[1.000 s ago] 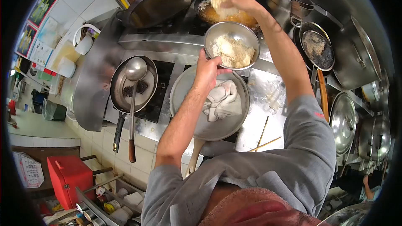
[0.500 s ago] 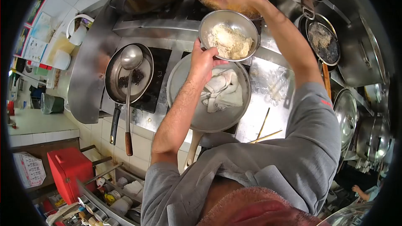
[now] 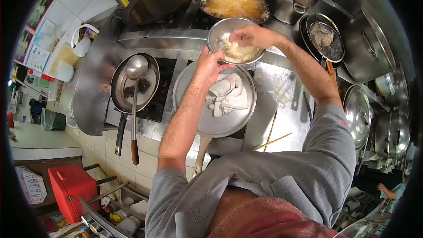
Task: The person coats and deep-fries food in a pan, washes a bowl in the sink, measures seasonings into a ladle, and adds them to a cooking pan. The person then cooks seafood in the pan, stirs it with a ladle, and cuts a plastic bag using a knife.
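Note:
My left hand [image 3: 210,67] grips the near left rim of a steel bowl [image 3: 219,30]. Inside the bowl lies pale, floury food [image 3: 240,53]. My right hand [image 3: 251,36] reaches over the bowl's right side with its fingers down at the food; whether they hold any of it is hidden. Just beyond the bowl, a wok of bubbling golden oil [image 3: 233,3] stands on the stove. Below the bowl, a folded white cloth [image 3: 229,94] rests on a large grey pan [image 3: 220,128].
A ladle [image 3: 137,67] lies in a frying pan [image 3: 115,83] at the left. Another dark wok [image 3: 158,2] stands at the back left. Chopsticks [image 3: 278,139] lie on the steel counter [image 3: 282,101]. Strainers [image 3: 326,35] and a large pot [image 3: 368,46] are at the right. A person's hand [image 3: 386,191] shows at the lower right.
My right hand has come back from over the oil wok into the bowl. The pale clump it held a second ago is no longer seen in it. My left hand keeps its hold on the bowl.

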`<state>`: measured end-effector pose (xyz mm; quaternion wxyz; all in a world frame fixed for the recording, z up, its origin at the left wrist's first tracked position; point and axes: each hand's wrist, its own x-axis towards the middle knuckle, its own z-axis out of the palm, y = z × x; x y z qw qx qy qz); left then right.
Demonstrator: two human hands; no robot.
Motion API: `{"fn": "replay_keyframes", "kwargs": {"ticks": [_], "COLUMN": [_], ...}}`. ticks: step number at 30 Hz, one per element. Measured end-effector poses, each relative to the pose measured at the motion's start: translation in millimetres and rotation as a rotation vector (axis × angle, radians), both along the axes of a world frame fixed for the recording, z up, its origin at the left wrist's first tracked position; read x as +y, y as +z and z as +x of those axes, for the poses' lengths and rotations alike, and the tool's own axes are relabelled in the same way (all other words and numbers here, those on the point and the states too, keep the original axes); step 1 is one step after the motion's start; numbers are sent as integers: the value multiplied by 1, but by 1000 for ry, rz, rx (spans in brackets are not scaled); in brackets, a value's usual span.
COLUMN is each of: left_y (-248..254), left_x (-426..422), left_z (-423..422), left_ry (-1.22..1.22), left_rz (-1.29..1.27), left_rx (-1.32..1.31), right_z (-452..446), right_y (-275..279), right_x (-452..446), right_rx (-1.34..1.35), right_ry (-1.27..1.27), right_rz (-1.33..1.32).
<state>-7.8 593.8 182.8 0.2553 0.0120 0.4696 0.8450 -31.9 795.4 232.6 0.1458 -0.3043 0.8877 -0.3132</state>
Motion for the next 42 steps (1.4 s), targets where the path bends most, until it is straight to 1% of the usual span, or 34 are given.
{"fn": "replay_keyframes", "kwargs": {"ticks": [1, 3, 4, 5, 7, 9, 10, 11, 13, 14, 15, 17, 20, 22, 25, 27, 29, 31, 32, 34, 35, 37, 38, 40, 41, 42], "left_y": [1, 2, 3, 3, 2, 1, 0, -1, -3, -4, -6, -8, 0, 1, 0, 2, 4, 1, 0, -3, -2, 1, 2, 5, 6, 6], "left_x": [2, 4, 5, 5, 7, 7, 5, 4, 2, 2, 2, 2, 5, 6, 10, 11, 13, 12, 13, 12, 12, 10, 10, 11, 11, 11], "left_z": [-2, -4, -6, -6, -5, -4, -3, -2, -2, -2, -3, -4, 0, 0, 0, 2, 5, 8, 9, 9, 9, 6, 5, 4, 4, 4], "left_ry": [34, 44, 27, 9, 23, 40, 21, 1, 13, 21, 23, 15, 79, 70, 62, 70, 94, 88, 86, 84, 85, 71, 55, 58, 60, 62], "left_rz": [-37, -37, -42, -48, -62, -75, -86, -97, -93, -84, -85, -122, -116, -113, -101, -92, -104, -99, -91, -96, -100, -105, -108, -110, -113, -114], "left_rx": [-16, -25, 3, 29, 24, 15, 41, 68, 44, 30, 24, 61, 71, 92, 114, 117, 121, 132, 144, 142, 140, 116, 91, 100, 108, 112], "right_z": [-12, -28, -37, -46, -72, -98, -114, -132, -153, -153, -158, -163, -107, -59, -20, -8, -13, -21, -21, -22, -23, -26, -28, -35, -36, -36], "right_y": [0, 7, 12, 17, 24, 32, 23, 9, -17, -21, -32, -52, -19, 0, -18, -14, -27, -48, -42, -30, -29, -27, -22, -9, -11, -12], "right_x": [4, 6, 9, 12, 20, 37, 41, 53, 74, 77, 82, 90, 37, 0, -23, -36, -33, -23, -24, -27, -26, -23, -23, -21, -22, -22], "right_rx": [6, -132, -115, -116, 26, 143, 236, 229, 383, 316, 310, 501, 545, 306, 384, 149, 104, 104, 104, -161, -159, 169, 169, 129, 131, 200], "right_ry": [3, -82, -166, -165, -239, -392, -360, -358, -321, -296, -294, -407, -440, -222, -228, -393, -426, -387, -389, -303, -302, -306, -305, -468, -466, -394], "right_rz": [-1, -358, -400, -403, -649, -435, -490, -493, -76, 55, 55, 157, 167, 277, 294, 479, 483, 223, 222, 241, 241, 264, 264, 19, 17, 72]}}
